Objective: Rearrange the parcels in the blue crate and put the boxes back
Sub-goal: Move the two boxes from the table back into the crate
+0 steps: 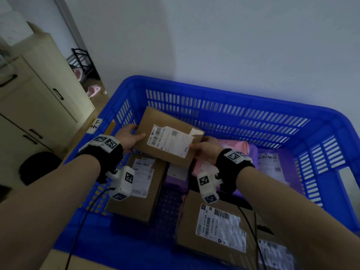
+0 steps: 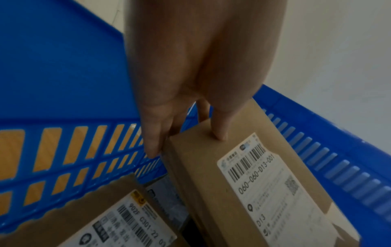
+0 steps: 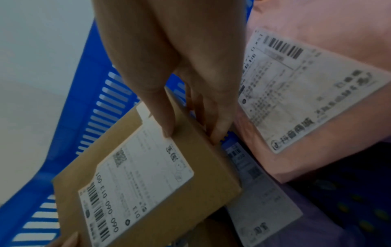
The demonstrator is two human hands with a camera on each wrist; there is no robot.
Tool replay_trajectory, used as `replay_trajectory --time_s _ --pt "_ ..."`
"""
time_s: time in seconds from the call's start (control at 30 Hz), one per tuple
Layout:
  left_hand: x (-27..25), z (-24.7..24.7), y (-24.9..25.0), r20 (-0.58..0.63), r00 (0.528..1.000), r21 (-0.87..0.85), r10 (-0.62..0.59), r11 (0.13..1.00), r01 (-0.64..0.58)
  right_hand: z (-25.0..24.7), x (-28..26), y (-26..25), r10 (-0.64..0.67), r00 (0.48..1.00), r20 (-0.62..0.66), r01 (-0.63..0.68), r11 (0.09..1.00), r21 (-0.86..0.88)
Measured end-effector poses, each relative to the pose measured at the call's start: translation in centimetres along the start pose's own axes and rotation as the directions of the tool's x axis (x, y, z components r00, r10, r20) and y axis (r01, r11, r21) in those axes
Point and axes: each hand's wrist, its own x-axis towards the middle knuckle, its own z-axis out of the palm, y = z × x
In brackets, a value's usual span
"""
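Note:
A flat brown cardboard box (image 1: 155, 117) with a white label hangs tilted over the back left of the blue crate (image 1: 233, 90). My left hand (image 1: 134, 133) grips its left end, thumb on top and fingers under the edge. My right hand (image 1: 202, 147) holds the right end in the same way. The left wrist view shows the left hand (image 2: 184, 140) on the box (image 2: 196, 167). In the right wrist view the right hand (image 3: 192, 135) pinches the box (image 3: 148, 175) beside its label. Below lie two more labelled boxes (image 1: 136, 201) (image 1: 214, 230).
A pink mailer (image 1: 233, 145) and a purple mailer (image 1: 272, 166) lie at the crate's right side. A cream cabinet (image 1: 39, 94) stands to the left, a black rack (image 1: 83, 61) behind it. A white wall rises right behind the crate. Cables trail from both wrists.

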Motion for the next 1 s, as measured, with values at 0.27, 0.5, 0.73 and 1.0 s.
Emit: replay_trajectory --time_s 0.27,0.5,0.73,1.0 --pt "2.1 1.3 -0.1 0.040 0.998 0.123 -0.039 0.992 0.034 -0.4 -0.3 -0.3 -0.022 0.999 -0.032 0.021 0.999 -0.046" --pt "3.3 0.8 0.2 -0.010 1.000 0.226 0.013 0.974 -0.011 0.9 0.3 -0.9 -0.005 1.000 0.024 0.005 1.000 -0.008" --pt "2.8 0.5 1.0 0.003 0.996 0.325 0.093 0.942 -0.089 2.5 0.4 -0.5 -0.055 0.998 -0.017 0.054 0.998 -0.033" --pt "0.9 0.6 2.1 0.050 0.969 0.470 0.241 0.851 -0.236 2.3 -1.8 -1.4 -0.172 0.984 -0.039 0.150 0.932 -0.331"
